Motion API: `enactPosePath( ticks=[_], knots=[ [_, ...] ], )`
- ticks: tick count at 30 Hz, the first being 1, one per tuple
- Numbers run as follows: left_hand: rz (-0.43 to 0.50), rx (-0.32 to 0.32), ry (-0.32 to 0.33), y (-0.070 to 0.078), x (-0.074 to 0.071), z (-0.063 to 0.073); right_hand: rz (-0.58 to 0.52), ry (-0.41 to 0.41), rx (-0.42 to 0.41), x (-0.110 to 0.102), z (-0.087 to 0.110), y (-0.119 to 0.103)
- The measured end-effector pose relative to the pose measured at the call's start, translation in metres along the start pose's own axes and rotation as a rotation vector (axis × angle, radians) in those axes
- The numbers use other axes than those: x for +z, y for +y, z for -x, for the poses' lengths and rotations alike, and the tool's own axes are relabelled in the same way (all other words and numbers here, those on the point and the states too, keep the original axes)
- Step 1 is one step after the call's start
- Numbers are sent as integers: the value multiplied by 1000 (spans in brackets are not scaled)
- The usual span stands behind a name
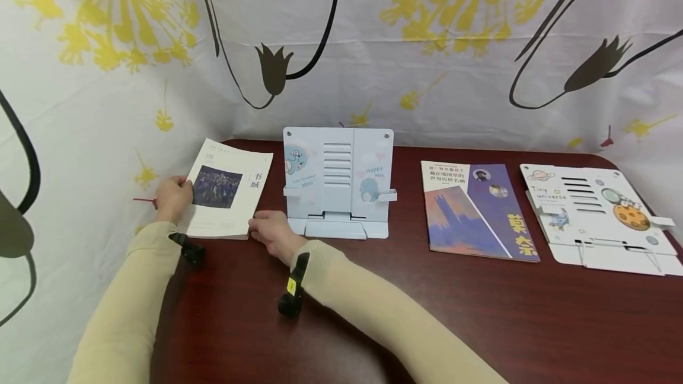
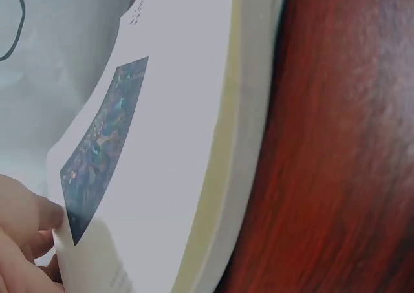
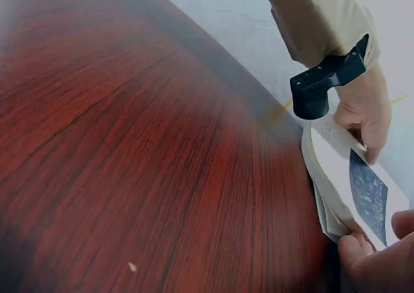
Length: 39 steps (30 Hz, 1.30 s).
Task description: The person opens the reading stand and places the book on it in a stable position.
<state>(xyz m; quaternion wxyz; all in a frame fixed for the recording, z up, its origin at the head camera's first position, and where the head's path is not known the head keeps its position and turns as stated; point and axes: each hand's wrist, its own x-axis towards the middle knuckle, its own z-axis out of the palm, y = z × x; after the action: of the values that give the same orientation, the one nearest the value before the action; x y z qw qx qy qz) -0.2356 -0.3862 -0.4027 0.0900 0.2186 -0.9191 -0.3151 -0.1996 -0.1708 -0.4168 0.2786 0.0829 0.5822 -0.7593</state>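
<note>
A white paper-covered magazine with a dark picture lies at the left of the table, its edge thick and layered; whether other copies lie beneath, I cannot tell. My left hand pinches its left edge, thumb on the cover. At the lower right corner, my right hand grips the magazine between thumb and fingers. The left wrist view shows the cover bowed, with the left fingers at its edge. In the right wrist view, the layers part slightly near the right thumb.
Just right of the magazine stands a white bookstand with dinosaur pictures. Farther right lie a purple and white book and a folded-down space-themed bookstand. A patterned cloth hangs behind and left of the dark red table.
</note>
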Motion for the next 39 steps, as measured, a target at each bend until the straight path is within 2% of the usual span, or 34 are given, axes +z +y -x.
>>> enactPosePath(
  ticks=[5, 12, 20, 28, 33, 36, 39],
  knots=[
    [66, -20, -63, -2, 1, 5, -5, 13, 8, -1, -2, -1],
    [230, -71, -105, -13, 6, 9, -30, 10, 33, -2, -4, -2],
    [409, -143, -25, -19, 10, 12, -14, 6, 12, -7, -4, -3],
    [515, -198, -40, -22, 10, 17, 12, 45, -18, -5, 2, -4],
    [556, -223, -16, -18, 7, 20, 8, 46, -51, -4, 5, -7],
    [643, -263, -7, -13, 3, 23, 20, 28, -72, -7, 10, -11],
    [793, -293, -24, -5, -4, 26, 49, 10, -121, -10, 18, -18]
  ],
)
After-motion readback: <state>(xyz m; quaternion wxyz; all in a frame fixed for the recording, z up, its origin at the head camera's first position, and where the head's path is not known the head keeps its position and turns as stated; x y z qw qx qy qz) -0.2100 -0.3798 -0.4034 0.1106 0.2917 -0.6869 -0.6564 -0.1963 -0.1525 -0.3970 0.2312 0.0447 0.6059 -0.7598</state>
